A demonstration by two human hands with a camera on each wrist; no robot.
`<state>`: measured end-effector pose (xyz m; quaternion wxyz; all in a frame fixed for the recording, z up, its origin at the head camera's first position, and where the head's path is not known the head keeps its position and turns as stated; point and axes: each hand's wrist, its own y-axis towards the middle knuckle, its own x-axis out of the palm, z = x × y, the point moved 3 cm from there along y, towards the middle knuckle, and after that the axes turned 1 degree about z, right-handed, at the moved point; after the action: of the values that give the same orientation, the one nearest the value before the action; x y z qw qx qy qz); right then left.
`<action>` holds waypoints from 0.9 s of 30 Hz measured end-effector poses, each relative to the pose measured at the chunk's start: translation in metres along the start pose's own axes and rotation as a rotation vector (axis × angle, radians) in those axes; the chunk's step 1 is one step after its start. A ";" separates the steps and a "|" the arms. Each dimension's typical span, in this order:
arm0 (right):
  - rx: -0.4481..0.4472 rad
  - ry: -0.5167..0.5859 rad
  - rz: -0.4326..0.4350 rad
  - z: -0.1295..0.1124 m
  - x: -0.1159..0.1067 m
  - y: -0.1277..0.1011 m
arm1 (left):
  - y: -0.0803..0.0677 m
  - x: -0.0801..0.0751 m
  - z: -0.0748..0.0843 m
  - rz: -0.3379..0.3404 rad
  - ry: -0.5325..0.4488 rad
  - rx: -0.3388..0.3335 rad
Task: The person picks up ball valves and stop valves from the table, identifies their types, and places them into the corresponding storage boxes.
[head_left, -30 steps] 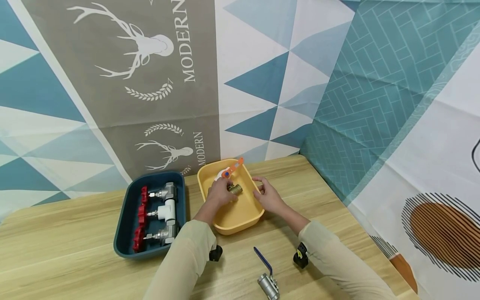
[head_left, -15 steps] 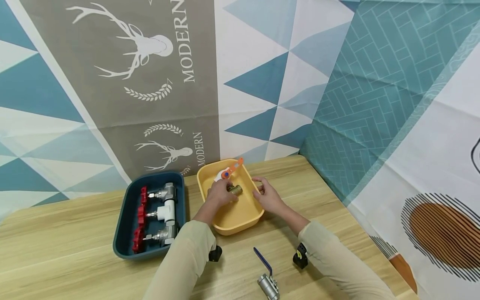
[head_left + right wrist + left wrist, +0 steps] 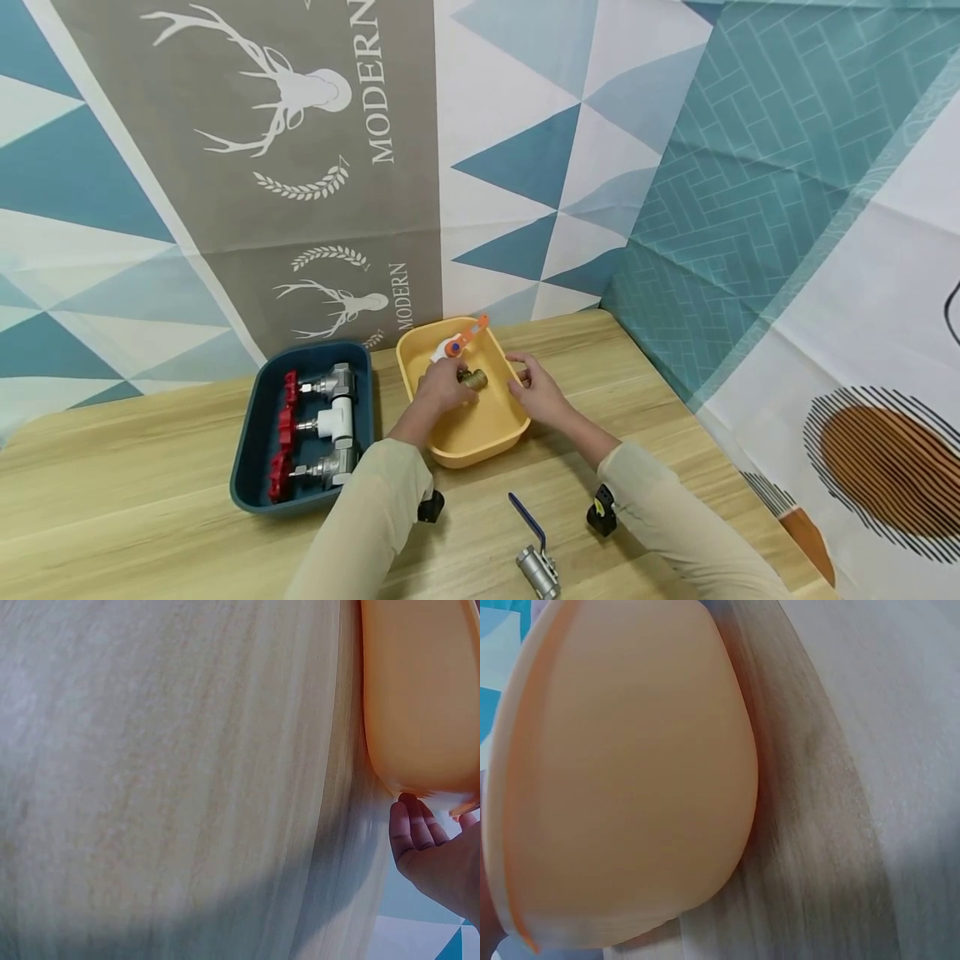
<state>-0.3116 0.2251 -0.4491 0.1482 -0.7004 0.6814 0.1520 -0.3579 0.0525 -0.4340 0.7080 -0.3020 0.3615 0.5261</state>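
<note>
From the head camera, the left hand (image 3: 442, 388) reaches into the yellow tray (image 3: 450, 446) on the wooden table (image 3: 150, 508), its fingers curled around a brass fitting (image 3: 472, 379) that sits inside the tray near its middle. The right hand (image 3: 536, 392) holds the tray's right rim, fingers bent over the edge. An orange and white tool (image 3: 457, 342) leans at the tray's far end. Just left of the yellow tray stands a dark blue tray (image 3: 251, 467) with three valves with red handles (image 3: 311, 429) lying in a row. Nearer the person, a steel valve with a blue lever (image 3: 534, 554) lies on the table between the two sleeves. From the left wrist camera, only the yellow tray's outer wall (image 3: 630, 787) shows, close and blurred, beside the table top (image 3: 870, 750); the hand itself is out of sight. From the right wrist camera, the fingertips (image 3: 409, 829) press up against the tray's outer wall (image 3: 420, 697) at its corner, above the table (image 3: 165, 772).
</note>
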 end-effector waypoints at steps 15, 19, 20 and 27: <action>0.005 -0.027 -0.012 0.000 -0.002 0.004 | -0.017 -0.016 0.021 -0.006 0.011 0.119; 0.010 -0.032 -0.018 0.000 -0.002 0.003 | -0.025 -0.020 0.026 0.001 0.018 0.159; 0.010 -0.035 -0.021 0.000 -0.002 0.003 | -0.027 -0.021 0.027 0.000 0.011 0.163; -0.003 -0.054 -0.024 -0.001 -0.002 0.001 | -0.043 -0.028 0.031 0.007 -0.106 0.217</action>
<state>-0.3129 0.2263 -0.4476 0.1670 -0.7045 0.6685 0.1701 -0.3157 0.0515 -0.3921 0.7528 -0.1939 0.3793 0.5018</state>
